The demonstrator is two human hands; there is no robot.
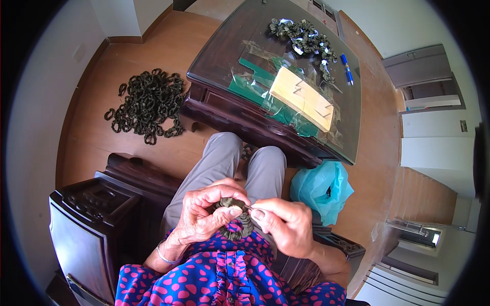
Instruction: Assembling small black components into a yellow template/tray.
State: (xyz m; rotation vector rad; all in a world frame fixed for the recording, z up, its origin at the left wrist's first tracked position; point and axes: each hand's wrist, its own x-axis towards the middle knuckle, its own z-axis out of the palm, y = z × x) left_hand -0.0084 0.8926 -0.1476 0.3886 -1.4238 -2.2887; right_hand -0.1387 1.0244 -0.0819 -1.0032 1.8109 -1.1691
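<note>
My left hand (206, 214) is closed around a dark olive ruffled fabric ring, a scrunchie (237, 224), held over my lap. My right hand (283, 224) pinches the same scrunchie at its upper right side with thumb and forefinger; something thin seems to sit between those fingertips, too small to tell. Both hands meet just above my pink-and-blue patterned top. A pile of similar dark scrunchies (148, 104) lies on the wooden floor to the left. Another bunch of scrunchies with white tags (306, 41) lies on the far part of the table.
A dark glass-topped wooden table (224, 56) stands in front of my knees, with green sheets and pale card pieces (301, 97) under clear plastic, and a blue pen (347, 69). A teal plastic bag (321, 188) sits on the floor at right. Dark wooden chair arms (97, 204) flank me.
</note>
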